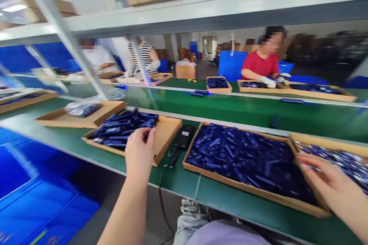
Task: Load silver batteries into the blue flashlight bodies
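My left hand (139,148) is over the right part of a shallow cardboard box, beside a pile of long dark blue tubes (119,128). Its thumb and fingers are pinched together; whatever they may hold is hidden. My right hand (323,174) is at the border between two other boxes, fingers stretched out and slightly bent, with nothing visible in them. Left of it, a wide cardboard box is full of small dark blue plastic parts (238,157). Beyond it on the right lies a box of shiny silver and purple-blue parts (342,160), blurred.
A black device (184,136) with a cable lies between the boxes. Behind runs a green conveyor (178,103) carrying a few blue tubes. A bagged item (83,108) sits in a box at left. A shelf (201,13) crosses overhead. Several co-workers are across the line, one in red (264,65).
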The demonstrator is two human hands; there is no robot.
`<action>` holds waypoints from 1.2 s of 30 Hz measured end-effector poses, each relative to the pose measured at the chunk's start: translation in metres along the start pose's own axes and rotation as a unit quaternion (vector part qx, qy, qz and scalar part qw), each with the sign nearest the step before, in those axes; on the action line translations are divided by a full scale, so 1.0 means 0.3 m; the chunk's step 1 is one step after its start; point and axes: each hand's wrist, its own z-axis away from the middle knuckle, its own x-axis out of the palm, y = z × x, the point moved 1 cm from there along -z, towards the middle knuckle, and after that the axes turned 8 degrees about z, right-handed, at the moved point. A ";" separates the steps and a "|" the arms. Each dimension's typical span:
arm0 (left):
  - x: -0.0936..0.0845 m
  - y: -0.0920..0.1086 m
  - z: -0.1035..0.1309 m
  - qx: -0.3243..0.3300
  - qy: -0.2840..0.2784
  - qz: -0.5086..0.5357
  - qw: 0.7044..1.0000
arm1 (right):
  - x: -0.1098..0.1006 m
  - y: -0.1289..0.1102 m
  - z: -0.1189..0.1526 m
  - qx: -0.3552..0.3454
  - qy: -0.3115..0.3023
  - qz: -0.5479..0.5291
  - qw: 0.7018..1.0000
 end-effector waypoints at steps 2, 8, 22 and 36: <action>0.046 0.077 0.051 -0.057 -0.073 0.226 0.970 | -0.028 0.050 0.019 0.058 -0.048 0.047 0.996; 0.153 0.300 0.289 -0.323 -0.393 0.568 0.647 | -0.189 0.323 0.022 0.204 -0.195 0.183 0.942; 0.240 0.411 0.712 -0.355 -0.770 0.497 0.185 | -0.143 0.278 -0.031 0.184 -0.257 0.225 0.922; 0.352 0.528 0.757 -0.439 -0.503 0.586 0.460 | -0.045 -0.366 0.191 -0.077 -0.022 -0.133 0.988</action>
